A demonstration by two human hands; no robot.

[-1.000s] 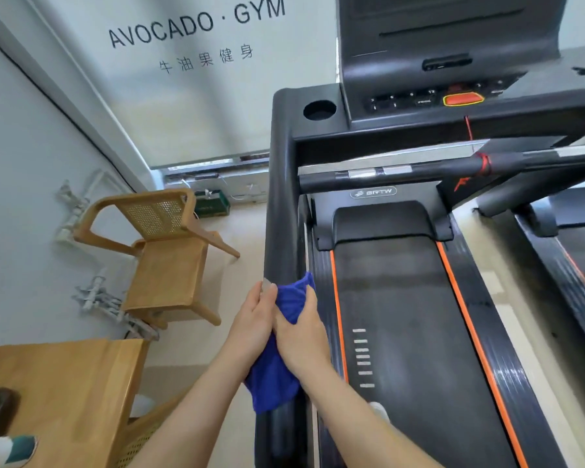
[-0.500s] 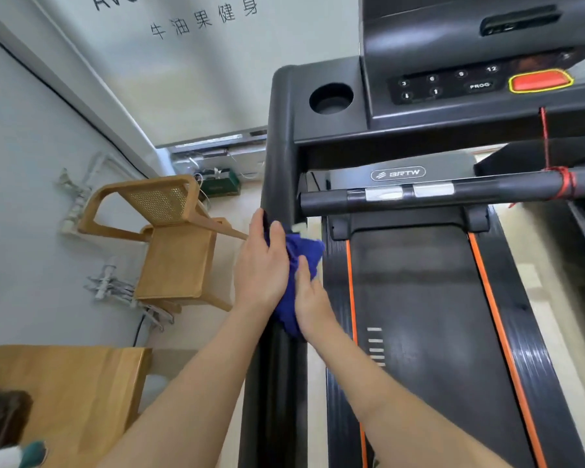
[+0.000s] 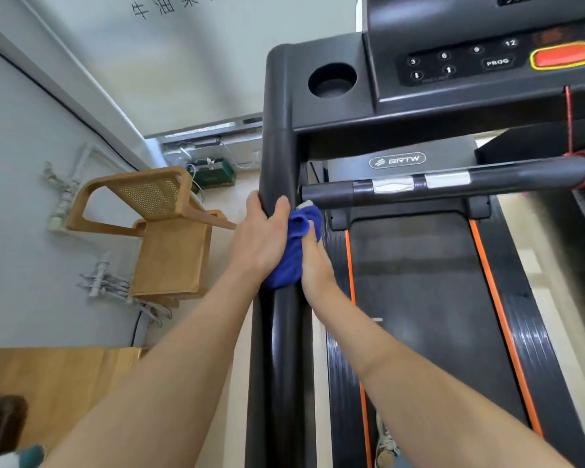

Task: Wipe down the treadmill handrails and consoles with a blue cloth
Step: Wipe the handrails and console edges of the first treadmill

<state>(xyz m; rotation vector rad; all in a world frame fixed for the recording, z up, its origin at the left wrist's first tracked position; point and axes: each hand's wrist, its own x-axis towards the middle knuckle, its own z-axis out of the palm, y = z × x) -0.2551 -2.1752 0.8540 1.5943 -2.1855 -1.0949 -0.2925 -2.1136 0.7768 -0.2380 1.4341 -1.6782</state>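
Note:
A blue cloth (image 3: 293,255) is wrapped round the black left handrail (image 3: 279,163) of the treadmill, just below where the crossbar (image 3: 487,179) joins it. My left hand (image 3: 259,238) grips the rail and the cloth from the left, fingers curled over the top. From the right, my right hand (image 3: 313,261) holds the cloth against the rail. Above sits the black console (image 3: 470,62) with number keys, a red stop button (image 3: 566,55) and a round cup holder (image 3: 331,79).
The treadmill belt (image 3: 419,298) with orange edge stripes runs below right. A wooden chair (image 3: 159,231) stands left of the rail by the wall, a wooden table (image 3: 58,383) at the lower left. A red cord (image 3: 569,119) hangs to the crossbar.
Both hands have slid the cloth up the left handrail, from low on the rail to just under the crossbar joint. The view has moved closer to the console.

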